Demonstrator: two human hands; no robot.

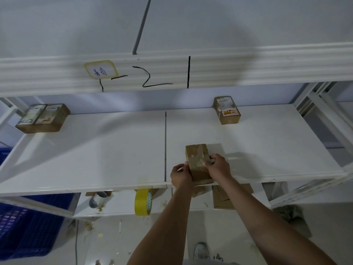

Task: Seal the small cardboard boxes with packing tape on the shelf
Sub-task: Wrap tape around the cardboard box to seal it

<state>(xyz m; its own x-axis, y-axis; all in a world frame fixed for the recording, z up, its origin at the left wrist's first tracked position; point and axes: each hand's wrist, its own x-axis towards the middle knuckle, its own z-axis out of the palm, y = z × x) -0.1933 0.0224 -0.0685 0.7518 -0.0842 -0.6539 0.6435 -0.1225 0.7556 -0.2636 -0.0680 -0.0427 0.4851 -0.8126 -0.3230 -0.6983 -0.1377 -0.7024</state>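
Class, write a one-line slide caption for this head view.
Both hands, left and right, grip a taped cardboard box at the shelf edge.

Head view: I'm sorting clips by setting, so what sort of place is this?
Probably a stockroom or parcel packing area. White metal shelving bears a hand-marked label, taped cardboard boxes sit on the shelf, a yellow tape roll hangs below, and a blue plastic crate stands on the floor.

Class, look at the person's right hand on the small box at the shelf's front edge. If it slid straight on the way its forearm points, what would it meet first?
The right hand already grips the small box, so it meets that first, probably pushing it across the shelf.
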